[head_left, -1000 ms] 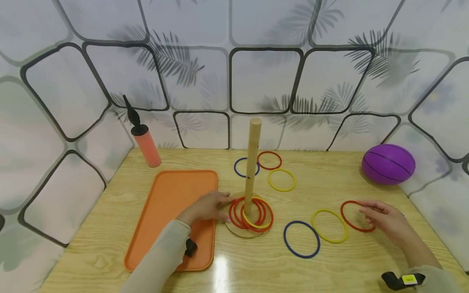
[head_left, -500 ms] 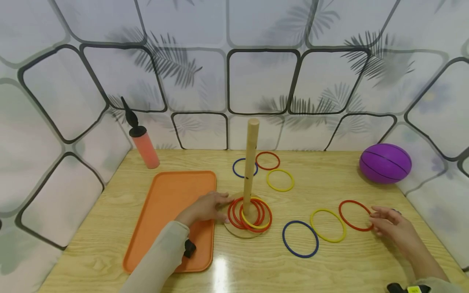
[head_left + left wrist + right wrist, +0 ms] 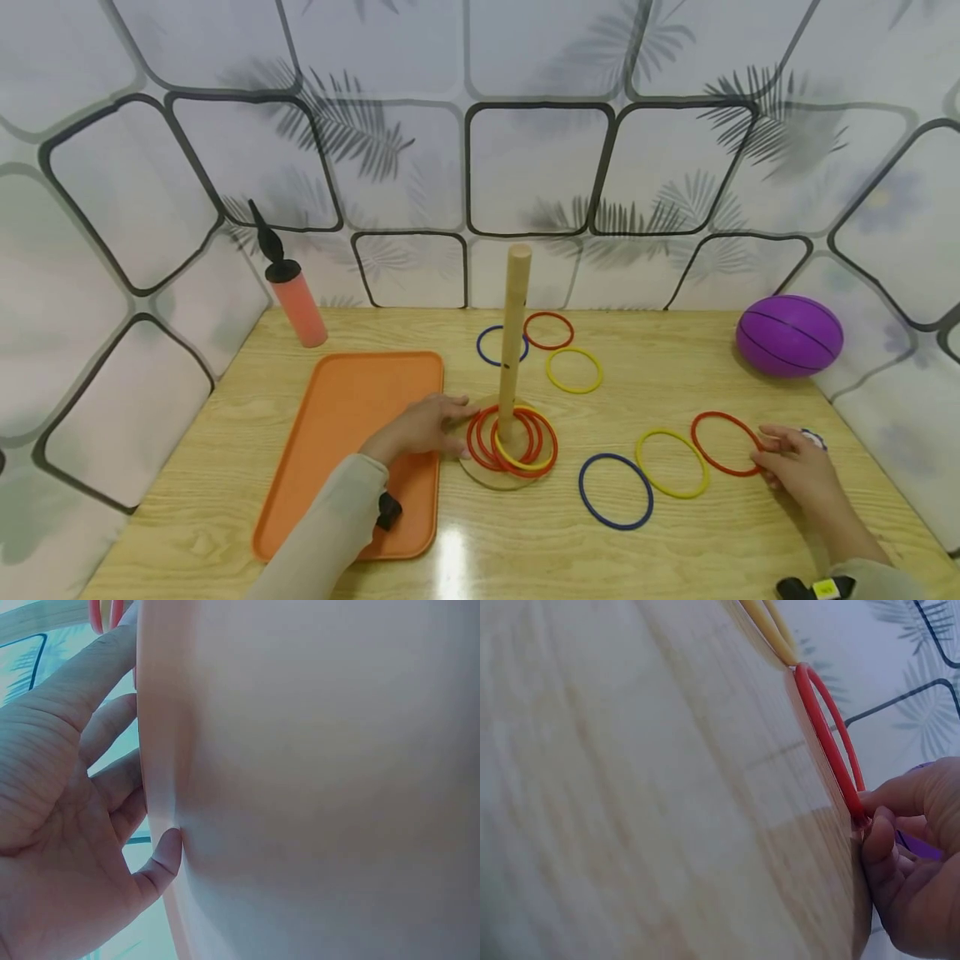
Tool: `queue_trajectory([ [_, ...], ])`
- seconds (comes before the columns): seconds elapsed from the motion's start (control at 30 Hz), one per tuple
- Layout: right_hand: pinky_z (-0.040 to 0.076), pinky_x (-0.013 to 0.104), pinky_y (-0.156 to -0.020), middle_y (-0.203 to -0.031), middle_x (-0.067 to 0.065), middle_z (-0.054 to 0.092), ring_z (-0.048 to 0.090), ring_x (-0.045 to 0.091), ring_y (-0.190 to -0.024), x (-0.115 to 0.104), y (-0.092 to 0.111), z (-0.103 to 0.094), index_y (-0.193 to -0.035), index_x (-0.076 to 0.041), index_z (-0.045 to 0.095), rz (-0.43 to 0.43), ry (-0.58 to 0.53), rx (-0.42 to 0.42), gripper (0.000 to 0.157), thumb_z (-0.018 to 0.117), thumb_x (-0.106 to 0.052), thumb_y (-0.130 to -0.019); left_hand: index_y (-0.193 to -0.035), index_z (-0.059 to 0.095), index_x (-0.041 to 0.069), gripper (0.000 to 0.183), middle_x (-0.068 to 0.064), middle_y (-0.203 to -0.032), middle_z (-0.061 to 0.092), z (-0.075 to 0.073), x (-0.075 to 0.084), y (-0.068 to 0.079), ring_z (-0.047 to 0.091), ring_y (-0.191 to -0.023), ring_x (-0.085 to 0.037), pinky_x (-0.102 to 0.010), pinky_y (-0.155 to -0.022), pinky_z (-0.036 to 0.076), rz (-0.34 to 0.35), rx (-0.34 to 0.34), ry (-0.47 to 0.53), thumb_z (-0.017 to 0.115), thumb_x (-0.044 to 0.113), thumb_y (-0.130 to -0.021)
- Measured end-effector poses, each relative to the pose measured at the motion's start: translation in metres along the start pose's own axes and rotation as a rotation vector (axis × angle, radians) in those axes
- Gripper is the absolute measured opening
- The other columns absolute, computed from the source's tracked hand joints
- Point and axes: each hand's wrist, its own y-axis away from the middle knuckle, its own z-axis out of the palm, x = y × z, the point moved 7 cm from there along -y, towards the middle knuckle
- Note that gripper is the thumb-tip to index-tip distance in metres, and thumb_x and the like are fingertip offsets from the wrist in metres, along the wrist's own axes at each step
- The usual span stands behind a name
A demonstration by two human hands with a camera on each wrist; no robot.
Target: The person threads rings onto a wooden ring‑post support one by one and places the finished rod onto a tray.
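At the right of the head view a red ring (image 3: 717,412) lies on the table, its right edge between the thumb and fingertips of my right hand (image 3: 804,468). In the right wrist view the thumb and index finger pinch the end of this red ring (image 3: 831,746). My left hand (image 3: 422,427) reaches over the right rim of the orange tray (image 3: 360,387). Its extended fingers touch the left edge of the round wooden base (image 3: 487,480). From that base rises an upright wooden post (image 3: 513,342). Several red rings and a yellow one (image 3: 522,467) lie around its foot.
A yellow ring (image 3: 701,477) and a blue ring (image 3: 649,505) lie left of the pinched one. Blue, red and yellow rings (image 3: 573,392) lie behind the post. A pink hand pump (image 3: 298,310) stands back left, a purple ball (image 3: 789,336) back right. Patterned walls enclose the table.
My right hand has drawn back from the red ring's upper right side to its right edge, and now pinches it there. The left hand stays at the base.
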Motion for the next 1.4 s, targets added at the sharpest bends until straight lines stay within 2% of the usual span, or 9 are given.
queue_trajectory([
  [0.13, 0.050, 0.025, -0.050, -0.075, -0.023, 0.053, 0.054, 0.006, -0.055, 0.0022, -0.0010, 0.0015, -0.124, 0.013, 0.044, 0.067, 0.068, 0.032, 0.049, 0.067, -0.009, -0.086, -0.137, 0.052, 0.019, 0.071, -0.010, -0.146, 0.041, 0.0002, 0.0006, 0.0008, 0.032, -0.134, -0.036, -0.059, -0.106, 0.022, 0.006, 0.003, 0.002, 0.080, 0.033, -0.074],
  [0.27, 0.049, 0.025, -0.049, -0.072, -0.019, 0.054, 0.054, 0.007, -0.054, 0.0058, 0.0011, 0.0014, -0.127, 0.013, 0.044, 0.152, 0.075, 0.050, 0.055, 0.068, -0.015, -0.087, -0.137, 0.052, 0.019, 0.070, -0.010, -0.147, 0.040, 0.0017, 0.0001, 0.0012, 0.032, -0.134, -0.036, -0.060, -0.105, 0.021, 0.008, 0.004, 0.009, 0.080, 0.032, -0.075],
  [0.4, 0.048, 0.024, -0.048, -0.068, -0.015, 0.058, 0.053, 0.006, -0.054, 0.0084, 0.0035, 0.0007, -0.098, -0.020, 0.071, 0.210, -0.002, 0.083, 0.012, 0.070, -0.019, -0.086, -0.138, 0.052, 0.020, 0.070, -0.009, -0.147, 0.040, 0.0034, -0.0017, 0.0004, 0.032, -0.134, -0.035, -0.059, -0.106, 0.021, 0.000, 0.004, 0.010, 0.080, 0.033, -0.075],
  [0.53, 0.050, 0.022, -0.049, -0.064, -0.015, 0.061, 0.055, 0.004, -0.053, 0.0086, 0.0055, -0.0006, -0.071, -0.046, 0.062, 0.234, -0.033, 0.138, 0.030, 0.070, -0.020, -0.085, -0.138, 0.052, 0.021, 0.070, -0.008, -0.147, 0.040, 0.0041, -0.0028, -0.0006, 0.032, -0.134, -0.034, -0.059, -0.106, 0.021, -0.005, 0.003, 0.017, 0.080, 0.033, -0.075],
  [0.7, 0.051, 0.023, -0.049, -0.062, -0.013, 0.062, 0.057, 0.004, -0.052, 0.0035, 0.0037, -0.0033, -0.085, -0.022, 0.073, 0.221, 0.065, 0.203, 0.006, 0.067, -0.021, -0.087, -0.138, 0.052, 0.020, 0.070, -0.009, -0.147, 0.040, 0.0040, -0.0027, -0.0009, 0.032, -0.134, -0.035, -0.059, -0.106, 0.022, 0.004, 0.006, 0.008, 0.080, 0.034, -0.075],
  [0.83, 0.051, 0.023, -0.048, -0.061, -0.012, 0.062, 0.057, 0.004, -0.052, 0.0009, 0.0018, -0.0043, -0.102, 0.003, 0.070, 0.215, 0.132, 0.226, 0.029, 0.065, -0.021, -0.088, -0.138, 0.052, 0.020, 0.071, -0.009, -0.147, 0.040, 0.0034, -0.0019, -0.0008, 0.031, -0.134, -0.035, -0.059, -0.106, 0.021, 0.006, 0.005, 0.005, 0.080, 0.034, -0.074],
  [1.03, 0.051, 0.022, -0.048, -0.061, -0.009, 0.062, 0.056, 0.003, -0.052, 0.0023, 0.0013, -0.0056, -0.101, 0.006, 0.069, 0.226, 0.159, 0.243, 0.031, 0.066, -0.021, -0.088, -0.138, 0.052, 0.020, 0.071, -0.008, -0.147, 0.040, 0.0030, -0.0016, -0.0004, 0.031, -0.135, -0.035, -0.059, -0.106, 0.020, 0.002, 0.006, 0.006, 0.079, 0.034, -0.075],
  [1.27, 0.050, 0.020, -0.049, -0.062, -0.014, 0.061, 0.054, 0.002, -0.053, 0.0051, 0.0022, -0.0063, -0.077, -0.028, 0.071, 0.229, 0.074, 0.212, 0.011, 0.067, -0.027, -0.087, -0.138, 0.051, 0.020, 0.070, -0.008, -0.148, 0.039, 0.0025, -0.0024, -0.0008, 0.030, -0.135, -0.034, -0.058, -0.107, 0.020, -0.006, 0.006, 0.001, 0.079, 0.034, -0.075],
  [1.4, 0.048, 0.018, -0.048, -0.064, -0.012, 0.062, 0.052, 0.001, -0.053, 0.0075, 0.0030, -0.0027, -0.071, -0.039, 0.068, 0.259, -0.188, 0.151, 0.021, 0.071, -0.024, -0.085, -0.138, 0.052, 0.020, 0.071, -0.008, -0.147, 0.039, 0.0026, -0.0034, -0.0016, 0.030, -0.135, -0.034, -0.058, -0.107, 0.020, -0.008, 0.008, 0.001, 0.079, 0.034, -0.075],
])
